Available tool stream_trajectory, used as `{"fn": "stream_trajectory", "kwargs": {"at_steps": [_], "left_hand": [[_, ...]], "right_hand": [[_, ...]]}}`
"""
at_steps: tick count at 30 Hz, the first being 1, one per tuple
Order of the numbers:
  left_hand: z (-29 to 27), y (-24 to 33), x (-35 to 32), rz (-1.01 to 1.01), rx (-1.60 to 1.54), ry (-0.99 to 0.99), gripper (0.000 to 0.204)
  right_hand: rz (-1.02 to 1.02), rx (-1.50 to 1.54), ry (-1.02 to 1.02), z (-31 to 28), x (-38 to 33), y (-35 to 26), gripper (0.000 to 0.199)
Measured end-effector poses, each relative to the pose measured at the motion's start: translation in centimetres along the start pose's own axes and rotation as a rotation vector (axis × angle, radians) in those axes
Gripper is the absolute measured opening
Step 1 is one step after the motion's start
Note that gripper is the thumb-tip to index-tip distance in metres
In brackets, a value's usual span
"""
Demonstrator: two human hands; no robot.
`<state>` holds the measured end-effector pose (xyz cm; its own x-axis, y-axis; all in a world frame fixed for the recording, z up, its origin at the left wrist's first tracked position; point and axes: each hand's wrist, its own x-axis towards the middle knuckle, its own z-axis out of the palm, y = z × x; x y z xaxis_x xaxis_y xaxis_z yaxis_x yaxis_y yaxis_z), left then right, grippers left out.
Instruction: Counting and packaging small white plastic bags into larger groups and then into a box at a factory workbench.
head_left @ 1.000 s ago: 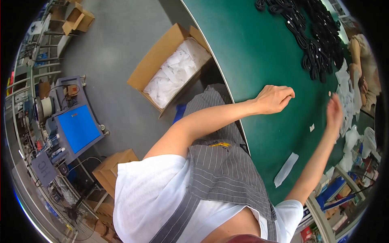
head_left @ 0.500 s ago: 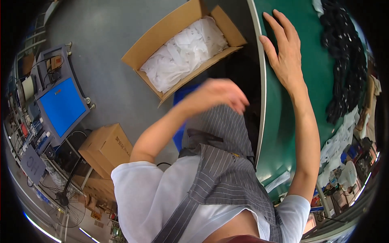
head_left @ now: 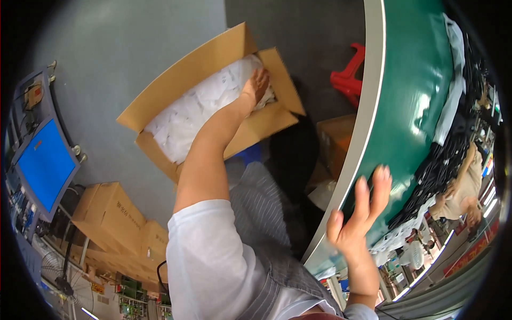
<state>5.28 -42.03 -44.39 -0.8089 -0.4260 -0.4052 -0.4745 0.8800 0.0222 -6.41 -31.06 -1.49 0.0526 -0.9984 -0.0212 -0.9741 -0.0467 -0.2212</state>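
My left hand (head_left: pixel 257 85) reaches into an open cardboard box (head_left: pixel 184 74) and lies on the white plastic bags (head_left: pixel 205 98) near the box's right end. Its fingers look stretched out over the bags, and I see nothing gripped in them. My right hand (head_left: pixel 358 213) is over the near edge of the green-topped table (head_left: pixel 413 80). Its fingers are spread and it holds nothing. A heap of black cords or straps (head_left: pixel 440 168) lies along the table's far side, beyond the right hand.
A red plastic stool (head_left: pixel 349 74) stands on the floor between box and table. Another carton (head_left: pixel 338 138) sits under the table edge. To the left are a blue-screened monitor (head_left: pixel 45 162), stacked cartons (head_left: pixel 114 210) and a fan (head_left: pixel 53 274). Another person (head_left: pixel 461 181) is at the far right.
My left hand has moved from in front of my apron into the box, onto the bags. My view has turned, and the right hand now appears lower, by the table's near edge.
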Motion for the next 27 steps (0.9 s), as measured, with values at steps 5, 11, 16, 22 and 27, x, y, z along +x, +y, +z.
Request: {"fn": "stream_trajectory", "kwargs": {"at_steps": [5,11,16,22,27], "left_hand": [[8.4,-3.1,4.8,-0.162,-0.096,-0.124,0.05],[14.8,-3.5,3.0,-0.151,0.222,-0.061,0.043],[8.6,-2.5,1.0,-0.159,-0.188,-0.396,0.03],[4.7,-3.8,-4.9,-0.001,-0.332,0.082,0.024],[-2.4,-3.5,-7.7,0.167,-0.436,0.458,0.023]], "right_hand": [[-0.011,0.005,-0.042,-0.3,-0.8,-0.2,0.052],[0.014,0.032,0.002,-0.1,-1.6,-0.3,0.052],[0.035,0.019,0.055,0.3,-1.7,0.0,0.05],[0.012,0.053,0.001,0.1,-0.9,-0.4,0.048],[0.117,0.099,0.028,0.0,0.9,-0.4,0.044]]}}
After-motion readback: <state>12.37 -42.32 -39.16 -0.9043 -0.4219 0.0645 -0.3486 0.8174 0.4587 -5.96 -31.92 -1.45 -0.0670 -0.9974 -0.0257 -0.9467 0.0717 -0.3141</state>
